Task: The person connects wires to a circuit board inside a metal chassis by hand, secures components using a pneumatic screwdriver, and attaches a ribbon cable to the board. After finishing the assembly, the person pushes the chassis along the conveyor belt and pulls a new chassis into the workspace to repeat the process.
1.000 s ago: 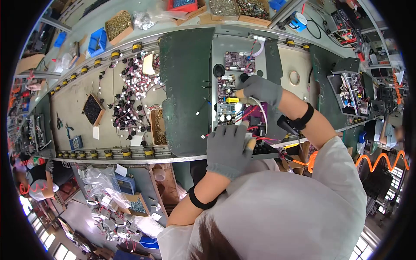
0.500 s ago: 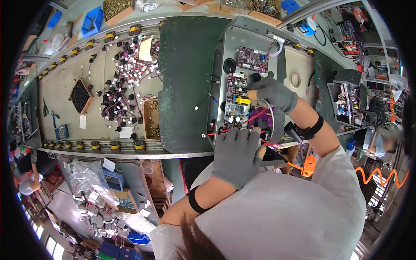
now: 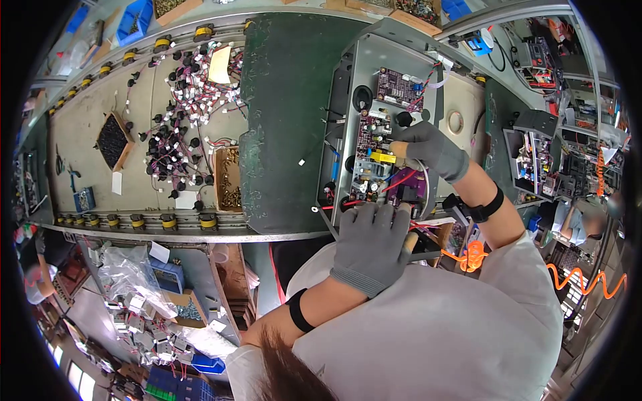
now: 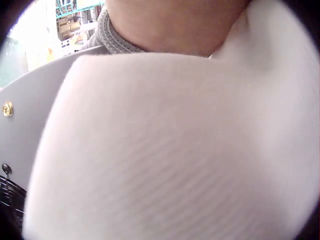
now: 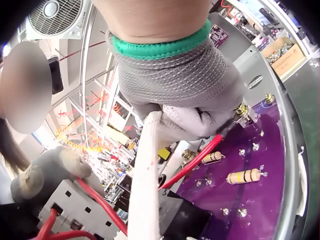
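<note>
A grey metal chassis with circuit boards stands on the green mat. My gloved right hand is over its right side, beside a yellow component. Its fingers curl around a white sleeved cable in the right wrist view. Close by those fingers, a red wire runs to a bolt post on the purple board. My gloved left hand lies at the chassis's near end, fingers extended, thumb apart. Bare fingertips of that hand are near a pale terminal block with red wires. Shirt cloth covers most of the left wrist view.
Left of the mat lie a heap of black parts with wires, a box of brass pieces and a box of black pieces. A second open chassis stands to the right. An orange coiled hose hangs by the near edge.
The head view has shifted, and the chassis appears farther right and more tilted. Both hands keep nearly the same places on it.
</note>
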The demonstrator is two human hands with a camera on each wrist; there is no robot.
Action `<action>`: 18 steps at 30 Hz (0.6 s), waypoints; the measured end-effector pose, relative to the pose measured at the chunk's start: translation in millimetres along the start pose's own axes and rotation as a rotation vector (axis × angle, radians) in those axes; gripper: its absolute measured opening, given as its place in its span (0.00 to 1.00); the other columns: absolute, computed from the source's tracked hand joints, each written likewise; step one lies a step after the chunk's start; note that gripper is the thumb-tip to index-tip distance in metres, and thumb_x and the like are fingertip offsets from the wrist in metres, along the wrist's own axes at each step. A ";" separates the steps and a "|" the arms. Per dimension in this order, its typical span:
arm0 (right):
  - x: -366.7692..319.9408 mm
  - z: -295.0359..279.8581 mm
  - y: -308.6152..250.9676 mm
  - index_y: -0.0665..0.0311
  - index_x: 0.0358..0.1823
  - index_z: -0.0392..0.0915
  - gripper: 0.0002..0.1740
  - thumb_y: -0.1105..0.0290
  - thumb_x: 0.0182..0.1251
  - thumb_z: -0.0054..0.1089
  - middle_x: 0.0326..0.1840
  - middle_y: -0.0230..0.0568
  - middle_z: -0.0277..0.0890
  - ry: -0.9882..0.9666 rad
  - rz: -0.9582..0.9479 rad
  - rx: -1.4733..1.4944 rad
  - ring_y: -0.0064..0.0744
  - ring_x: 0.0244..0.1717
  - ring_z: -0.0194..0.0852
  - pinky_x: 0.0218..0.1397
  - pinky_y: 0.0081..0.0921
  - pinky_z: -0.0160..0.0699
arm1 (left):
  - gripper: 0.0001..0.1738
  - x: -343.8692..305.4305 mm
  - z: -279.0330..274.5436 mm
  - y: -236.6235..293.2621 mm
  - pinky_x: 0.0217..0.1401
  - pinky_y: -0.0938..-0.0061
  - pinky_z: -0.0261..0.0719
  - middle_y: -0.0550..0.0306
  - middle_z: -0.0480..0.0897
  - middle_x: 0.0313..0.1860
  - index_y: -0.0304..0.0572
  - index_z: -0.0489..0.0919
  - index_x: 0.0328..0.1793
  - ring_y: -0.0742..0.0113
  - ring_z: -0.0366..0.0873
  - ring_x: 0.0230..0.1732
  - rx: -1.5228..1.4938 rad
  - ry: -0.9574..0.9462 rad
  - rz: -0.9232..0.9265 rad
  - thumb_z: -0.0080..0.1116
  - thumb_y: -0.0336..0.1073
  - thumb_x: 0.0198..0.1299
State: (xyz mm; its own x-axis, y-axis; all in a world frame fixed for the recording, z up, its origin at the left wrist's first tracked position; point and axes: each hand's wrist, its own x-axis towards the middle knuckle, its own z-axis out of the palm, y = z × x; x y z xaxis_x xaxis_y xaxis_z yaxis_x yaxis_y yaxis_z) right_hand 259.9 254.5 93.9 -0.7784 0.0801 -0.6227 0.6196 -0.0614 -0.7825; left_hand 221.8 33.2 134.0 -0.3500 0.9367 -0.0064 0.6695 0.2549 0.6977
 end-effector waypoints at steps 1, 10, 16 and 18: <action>-0.4 1.2 -4.3 0.72 0.29 0.81 0.15 0.64 0.60 0.57 0.17 0.36 0.74 0.011 0.013 -0.015 0.16 0.14 0.64 0.16 0.15 0.60 | 0.24 -0.3 0.6 -0.3 0.42 0.62 0.65 0.57 0.75 0.38 0.43 0.75 0.52 0.60 0.72 0.40 0.001 0.001 0.004 0.60 0.43 0.48; 10.4 -6.7 8.4 0.70 0.22 0.81 0.18 0.60 0.59 0.61 0.13 0.37 0.73 0.025 0.084 -0.176 0.20 0.16 0.71 0.19 0.16 0.67 | 0.24 1.1 -3.6 0.5 0.42 0.62 0.65 0.58 0.75 0.38 0.43 0.75 0.51 0.61 0.73 0.39 0.020 -0.038 0.006 0.60 0.42 0.47; 11.0 -0.2 1.3 0.68 0.21 0.81 0.18 0.59 0.60 0.60 0.13 0.37 0.74 0.092 0.154 -0.247 0.20 0.15 0.71 0.19 0.18 0.65 | 0.24 0.2 -0.4 2.8 0.42 0.62 0.65 0.57 0.75 0.38 0.44 0.75 0.51 0.61 0.73 0.41 0.038 -0.024 -0.007 0.61 0.42 0.46; 5.7 5.5 1.2 0.68 0.22 0.81 0.18 0.59 0.60 0.60 0.13 0.36 0.74 0.121 0.154 -0.224 0.19 0.14 0.70 0.18 0.18 0.64 | 0.24 -0.7 1.5 3.1 0.42 0.62 0.65 0.57 0.76 0.38 0.44 0.75 0.51 0.61 0.73 0.41 0.041 -0.011 -0.002 0.61 0.42 0.46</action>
State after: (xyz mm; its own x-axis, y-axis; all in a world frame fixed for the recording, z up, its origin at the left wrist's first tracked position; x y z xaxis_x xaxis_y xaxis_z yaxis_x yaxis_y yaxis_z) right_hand 255.7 249.4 89.5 -0.6644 0.2058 -0.7185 0.7466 0.1384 -0.6508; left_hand 225.2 33.7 135.1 -0.3446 0.9386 -0.0157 0.6953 0.2664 0.6676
